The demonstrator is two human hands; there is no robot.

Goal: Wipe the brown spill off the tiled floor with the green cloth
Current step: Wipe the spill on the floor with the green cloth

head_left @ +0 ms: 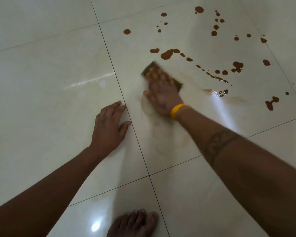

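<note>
My right hand (161,92), blurred by motion, presses flat with straight fingers on the green cloth (153,65), which shows only at its far corner and right edge. Brown spill (168,53) lies in many drops and blotches beyond and to the right of the cloth, across the upper right tile. Faint brownish smears mark the floor under my right wrist. My left hand (109,127) rests flat on the pale tiled floor (50,82), fingers straight, to the left of the cloth, holding nothing.
A bare foot (135,223) stands at the bottom edge, near a dark grout line. A wet glossy patch (215,94) shines to the right of my right hand. A yellow band (177,110) circles my right wrist.
</note>
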